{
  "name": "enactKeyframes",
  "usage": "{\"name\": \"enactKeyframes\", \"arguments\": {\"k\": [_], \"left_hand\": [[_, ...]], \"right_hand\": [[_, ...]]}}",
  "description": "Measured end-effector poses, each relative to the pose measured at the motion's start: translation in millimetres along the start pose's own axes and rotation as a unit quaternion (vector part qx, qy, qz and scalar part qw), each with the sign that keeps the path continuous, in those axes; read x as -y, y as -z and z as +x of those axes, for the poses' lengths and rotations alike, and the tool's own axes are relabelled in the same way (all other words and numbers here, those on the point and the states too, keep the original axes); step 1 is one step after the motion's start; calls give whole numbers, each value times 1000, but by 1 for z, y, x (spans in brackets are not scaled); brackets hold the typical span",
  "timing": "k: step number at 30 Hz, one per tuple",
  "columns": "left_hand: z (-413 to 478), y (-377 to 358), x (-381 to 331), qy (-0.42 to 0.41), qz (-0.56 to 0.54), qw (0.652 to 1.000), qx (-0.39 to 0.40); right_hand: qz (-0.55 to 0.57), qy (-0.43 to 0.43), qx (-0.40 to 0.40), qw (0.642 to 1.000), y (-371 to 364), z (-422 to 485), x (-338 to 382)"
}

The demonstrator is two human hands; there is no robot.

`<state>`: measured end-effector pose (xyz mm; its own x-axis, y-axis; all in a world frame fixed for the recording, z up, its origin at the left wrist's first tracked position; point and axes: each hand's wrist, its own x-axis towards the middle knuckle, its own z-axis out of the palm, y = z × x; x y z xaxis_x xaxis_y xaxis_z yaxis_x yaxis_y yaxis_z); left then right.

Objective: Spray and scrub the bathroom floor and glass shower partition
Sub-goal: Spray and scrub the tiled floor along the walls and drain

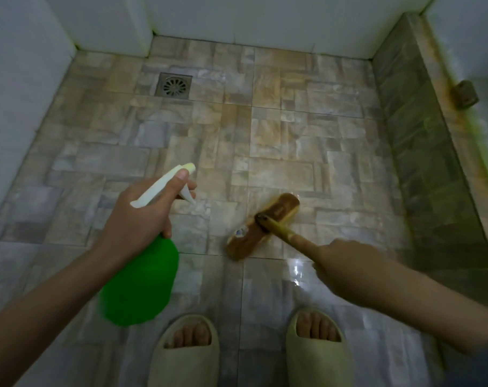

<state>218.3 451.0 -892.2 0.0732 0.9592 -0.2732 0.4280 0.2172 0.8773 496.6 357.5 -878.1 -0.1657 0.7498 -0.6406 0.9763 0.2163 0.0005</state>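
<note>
Glossy wet floor tiles [279,129]; metal drain [173,85].

Your spray bottle [142,280] has a bright green body and a white trigger head. Your brush [254,236] shows a tan-brown head on a yellowish handle. The floor [293,135] is tiled in a patchwork of beige, tan and grey stone-look blocks. The drain [173,85] is dull grey metal with radial slots. The walls [237,18] are white. The kerb [421,163] is grey-green, streaked orange-brown along its top. Your slippers [318,364] are pale cream.

brush [262,226] on floor [293,135], drain [174,86] beyond
</note>
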Motion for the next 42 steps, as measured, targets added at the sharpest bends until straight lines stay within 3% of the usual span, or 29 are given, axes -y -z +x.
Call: {"name": "enactKeyframes", "arguments": {"k": [5,12,18,25,31,34,38,42], "left_hand": [[-6,21,17,20,-7,999,-34],[-22,62,20,28,-58,989,-135],[-24,71,25,20,-43,982,-185],[-12,72,15,27,-84,977,-193],[10,59,15,19,-59,983,-170],[19,55,14,26,-56,985,-160],[27,58,15,32,-67,984,-159],[36,59,12,37,-77,984,-158]], "right_hand": [[19,48,-107,993,35,123,27],[-6,5,-63,998,19,68,31],[37,65,-124,989,103,196,63],[45,37,-40,997,69,125,50],[45,53,-153,986,133,244,56],[59,19,-114,992,153,253,54],[119,-4,-76,990,123,203,60],[107,7,-141,984,158,258,59]]}}
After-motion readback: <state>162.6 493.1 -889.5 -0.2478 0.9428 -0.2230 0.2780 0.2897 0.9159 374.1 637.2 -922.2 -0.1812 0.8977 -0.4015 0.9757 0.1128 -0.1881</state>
